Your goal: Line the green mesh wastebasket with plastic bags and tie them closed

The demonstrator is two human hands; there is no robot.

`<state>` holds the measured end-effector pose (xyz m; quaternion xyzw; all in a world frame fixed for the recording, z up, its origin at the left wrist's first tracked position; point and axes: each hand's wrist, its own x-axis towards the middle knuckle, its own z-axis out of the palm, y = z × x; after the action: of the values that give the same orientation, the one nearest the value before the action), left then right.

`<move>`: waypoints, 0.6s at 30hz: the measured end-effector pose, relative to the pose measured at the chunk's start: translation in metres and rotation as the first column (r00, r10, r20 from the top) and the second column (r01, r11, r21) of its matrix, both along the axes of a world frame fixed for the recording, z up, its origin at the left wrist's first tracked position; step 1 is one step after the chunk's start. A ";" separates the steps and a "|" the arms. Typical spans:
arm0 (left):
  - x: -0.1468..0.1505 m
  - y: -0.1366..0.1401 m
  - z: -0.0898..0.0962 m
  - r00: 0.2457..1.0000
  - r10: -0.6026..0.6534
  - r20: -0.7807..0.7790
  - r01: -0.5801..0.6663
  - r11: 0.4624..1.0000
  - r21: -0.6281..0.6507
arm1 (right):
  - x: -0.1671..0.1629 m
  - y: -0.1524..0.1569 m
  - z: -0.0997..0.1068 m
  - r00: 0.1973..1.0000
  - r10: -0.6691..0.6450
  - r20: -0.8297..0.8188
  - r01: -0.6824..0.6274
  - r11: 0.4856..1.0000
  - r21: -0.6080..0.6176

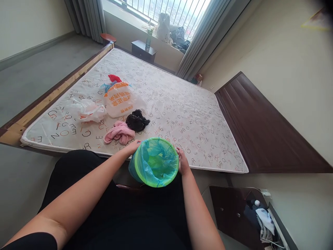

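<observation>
A green trash bin [145,180] lined with a blue plastic bag [152,152] sits tilted in front of my lap, its mouth facing up at me. My left hand [134,146] is against its left side, fingers partly hidden behind the rim. On the right side my right hand [183,160] grips the bin with bent fingers. Just beyond, on the mattress [177,111], lie a pink cloth [120,133], a crumpled black plastic bag [137,120], a white bag with orange print [122,100] and a clear crumpled bag [90,110].
A red bag [114,78] lies farther back on the mattress. The dark headboard [260,135] stands at right. At lower right, a dark table [226,208] holds folded clothes [265,220]. A nightstand [142,48] with a bottle [149,39] stands near the window.
</observation>
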<state>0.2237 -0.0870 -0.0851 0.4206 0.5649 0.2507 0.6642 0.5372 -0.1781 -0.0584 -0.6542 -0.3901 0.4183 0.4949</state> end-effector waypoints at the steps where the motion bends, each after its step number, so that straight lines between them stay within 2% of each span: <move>1: -0.004 0.003 0.000 0.999 -0.006 -0.049 0.006 1.000 0.005 | 0.000 -0.007 0.001 0.998 0.035 -0.045 -0.038 0.997 -0.060; 4: -0.017 0.012 0.009 0.989 -0.029 -0.146 0.038 0.998 0.055 | -0.008 -0.022 0.005 0.984 0.078 -0.162 -0.116 0.965 -0.235; 6: -0.024 0.015 0.021 0.980 -0.008 -0.197 0.046 0.980 0.192 | -0.014 -0.025 0.007 0.987 0.057 -0.153 -0.097 0.959 -0.268; 9: -0.027 0.012 0.039 0.965 0.046 -0.259 0.085 0.876 0.474 | -0.020 -0.018 0.013 0.993 0.032 -0.112 -0.058 0.970 -0.236; 11: -0.025 0.007 0.047 0.953 0.008 -0.304 0.172 0.811 0.560 | -0.022 -0.010 0.020 0.996 0.043 -0.080 -0.060 0.973 -0.225; 13: -0.023 0.003 0.049 0.935 -0.055 -0.350 0.255 0.790 0.558 | -0.023 -0.002 0.030 0.998 0.040 0.041 -0.031 0.981 -0.190; 14: -0.022 0.002 0.048 0.927 -0.075 -0.368 0.282 0.787 0.549 | -0.026 0.001 0.036 0.987 0.018 0.162 0.005 0.990 -0.140; 16: -0.020 0.002 0.045 0.920 -0.087 -0.382 0.297 0.790 0.536 | -0.034 0.005 0.047 0.887 -0.065 0.457 0.060 0.998 0.025; 18: -0.019 0.005 0.042 0.928 -0.092 -0.361 0.286 0.798 0.531 | -0.048 0.009 0.055 0.764 -0.060 0.642 -0.028 0.992 0.126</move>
<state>0.2047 -0.0817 -0.0428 0.6905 0.5164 0.2698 0.4286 0.4893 -0.1694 -0.0031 -0.7282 -0.5567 0.1378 0.3753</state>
